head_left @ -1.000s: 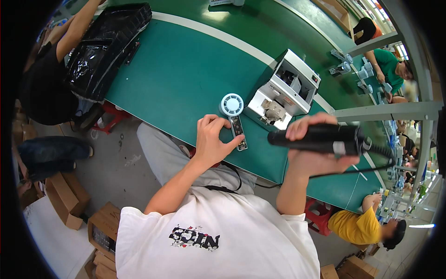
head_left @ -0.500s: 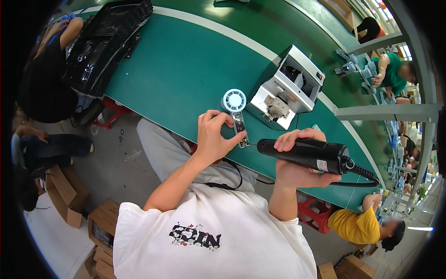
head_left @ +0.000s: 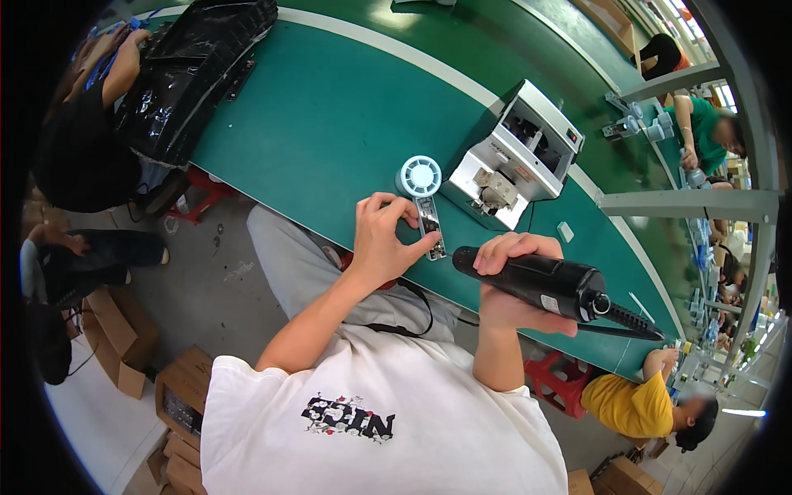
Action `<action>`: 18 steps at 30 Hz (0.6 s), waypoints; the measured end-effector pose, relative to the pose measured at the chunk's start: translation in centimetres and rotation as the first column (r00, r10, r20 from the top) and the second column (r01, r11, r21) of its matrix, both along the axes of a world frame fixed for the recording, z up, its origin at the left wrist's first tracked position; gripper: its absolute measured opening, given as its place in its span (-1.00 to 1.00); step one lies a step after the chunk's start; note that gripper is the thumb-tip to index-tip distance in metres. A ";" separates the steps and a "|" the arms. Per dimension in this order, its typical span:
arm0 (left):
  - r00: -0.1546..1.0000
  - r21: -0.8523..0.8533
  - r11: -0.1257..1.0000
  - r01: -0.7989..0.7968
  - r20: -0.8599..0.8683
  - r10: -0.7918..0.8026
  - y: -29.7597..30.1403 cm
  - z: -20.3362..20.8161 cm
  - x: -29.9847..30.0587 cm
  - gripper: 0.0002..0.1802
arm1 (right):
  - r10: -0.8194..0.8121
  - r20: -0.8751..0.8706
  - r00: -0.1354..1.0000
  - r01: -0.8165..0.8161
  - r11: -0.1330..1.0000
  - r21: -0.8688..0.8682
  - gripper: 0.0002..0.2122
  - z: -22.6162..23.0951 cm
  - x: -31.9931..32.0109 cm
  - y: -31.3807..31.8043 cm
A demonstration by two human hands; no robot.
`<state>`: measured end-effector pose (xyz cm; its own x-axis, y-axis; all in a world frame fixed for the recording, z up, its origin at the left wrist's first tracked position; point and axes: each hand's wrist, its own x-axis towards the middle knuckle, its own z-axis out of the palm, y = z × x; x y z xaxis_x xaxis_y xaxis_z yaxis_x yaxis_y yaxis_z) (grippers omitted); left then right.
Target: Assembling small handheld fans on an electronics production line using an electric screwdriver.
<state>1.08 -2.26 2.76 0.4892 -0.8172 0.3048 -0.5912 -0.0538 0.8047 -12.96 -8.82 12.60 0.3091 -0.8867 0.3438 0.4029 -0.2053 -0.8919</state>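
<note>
A pale blue handheld fan (head_left: 420, 176) lies on the green table near its front edge. Its round head points away from me, and its open handle (head_left: 431, 227) shows electronic parts inside. With thumb and fingers, my left hand (head_left: 381, 241) grips the handle from the left side. My right hand (head_left: 510, 308) is wrapped round a black electric screwdriver (head_left: 540, 282) with a cord at its rear. The screwdriver lies nearly level, its front end just right of the handle's lower end. I cannot make out its bit touching the fan.
A silver and black screw feeder (head_left: 516, 157) stands right of the fan. Beyond my right hand lies a small pale block (head_left: 565, 232). A black plastic-covered tray (head_left: 186, 87) sits at the far left. Co-workers sit left and right; a metal frame (head_left: 685, 205) crosses the right side.
The screwdriver's rear end has swung slightly toward me and left, uncovering the small pale block. My left hand keeps its grip on the fan. The view has shifted a little.
</note>
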 end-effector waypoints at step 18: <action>1.000 -0.007 1.000 0.002 0.026 -0.002 0.2 0.2 -0.1 -0.67 | -0.163 0.091 0.982 0.166 0.986 -0.028 -0.01 5.6 1.2 -9.3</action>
<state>1.03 -2.08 2.92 0.4799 -0.8158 0.3228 -0.6117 -0.0474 0.7897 -11.74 -18.11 18.22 0.1274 -0.9097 0.3953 0.4375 -0.3061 -0.8455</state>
